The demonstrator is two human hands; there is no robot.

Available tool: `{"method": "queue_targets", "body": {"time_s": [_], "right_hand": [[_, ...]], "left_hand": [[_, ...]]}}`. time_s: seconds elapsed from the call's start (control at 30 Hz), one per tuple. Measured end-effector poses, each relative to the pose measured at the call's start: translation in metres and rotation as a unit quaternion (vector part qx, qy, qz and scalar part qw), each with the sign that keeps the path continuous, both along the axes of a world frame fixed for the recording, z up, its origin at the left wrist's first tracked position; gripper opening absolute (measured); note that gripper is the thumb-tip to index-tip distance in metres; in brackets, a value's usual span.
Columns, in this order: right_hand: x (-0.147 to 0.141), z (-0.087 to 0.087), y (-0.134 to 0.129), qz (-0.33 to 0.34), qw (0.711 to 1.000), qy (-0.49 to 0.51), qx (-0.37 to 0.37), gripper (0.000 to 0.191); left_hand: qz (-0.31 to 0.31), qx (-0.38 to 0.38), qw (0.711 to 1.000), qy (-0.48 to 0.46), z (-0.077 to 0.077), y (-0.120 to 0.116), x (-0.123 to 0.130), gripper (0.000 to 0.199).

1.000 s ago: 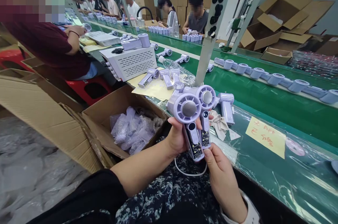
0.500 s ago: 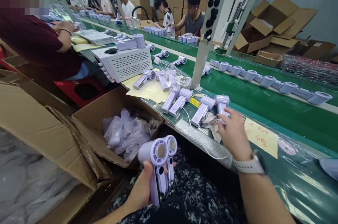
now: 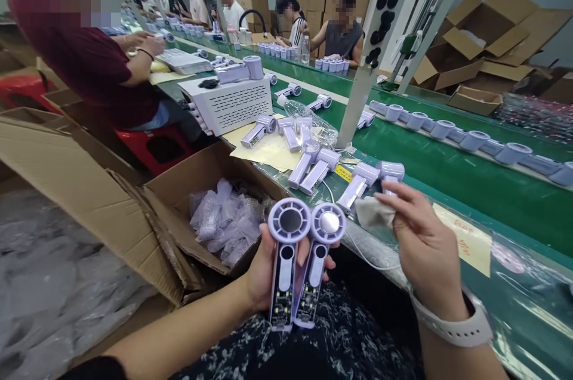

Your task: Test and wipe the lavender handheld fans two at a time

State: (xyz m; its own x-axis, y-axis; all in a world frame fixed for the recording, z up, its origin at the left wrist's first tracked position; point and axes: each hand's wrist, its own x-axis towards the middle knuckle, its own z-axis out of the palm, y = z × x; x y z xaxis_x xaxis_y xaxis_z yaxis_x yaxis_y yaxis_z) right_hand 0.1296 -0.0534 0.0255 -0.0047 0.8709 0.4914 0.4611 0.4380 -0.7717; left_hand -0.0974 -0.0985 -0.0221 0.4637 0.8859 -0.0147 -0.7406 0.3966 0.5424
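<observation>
Two lilac handheld fans stand side by side in my left hand [image 3: 262, 269], its fingers wrapped around their handles. The left handheld fan [image 3: 289, 222] has a dark round centre, while the right handheld fan [image 3: 329, 224] has a shiny one. Both handles face me, with bare circuit boards showing in their lower halves. A pale cloth [image 3: 375, 213] is pinched in my right hand [image 3: 425, 243], which is raised over the bench edge. Just behind those fingers lies another lilac fan [image 3: 391, 171], partly covered. More fans [image 3: 358, 183] lie on the bench to its left.
An open carton [image 3: 179, 189] of bubble-wrap bags [image 3: 224, 219] stands left of my lap. A white vented box [image 3: 233, 102] and a metal post [image 3: 358, 99] rise from the bench. Lilac fans line the green conveyor [image 3: 447, 159]. A co-worker [image 3: 85, 64] sits at left.
My right hand has lifted the cloth off the bench and drawn it toward me. My left hand has turned the two fans to face me and raised them slightly.
</observation>
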Motion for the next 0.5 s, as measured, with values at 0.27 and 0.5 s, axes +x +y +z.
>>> {"method": "queue_targets", "body": {"time_s": [0.27,0.5], "right_hand": [[-0.022,-0.002,-0.026,0.17,0.896,0.31,-0.27,0.085],[-0.031,-0.002,-0.015,0.077,0.96,0.173,-0.206,0.05]], "left_hand": [[-0.151,0.042,0.988,-0.008,-0.005,0.019,0.035,0.084],[-0.09,0.08,0.989,0.082,0.0,0.017,0.031,0.081]]}}
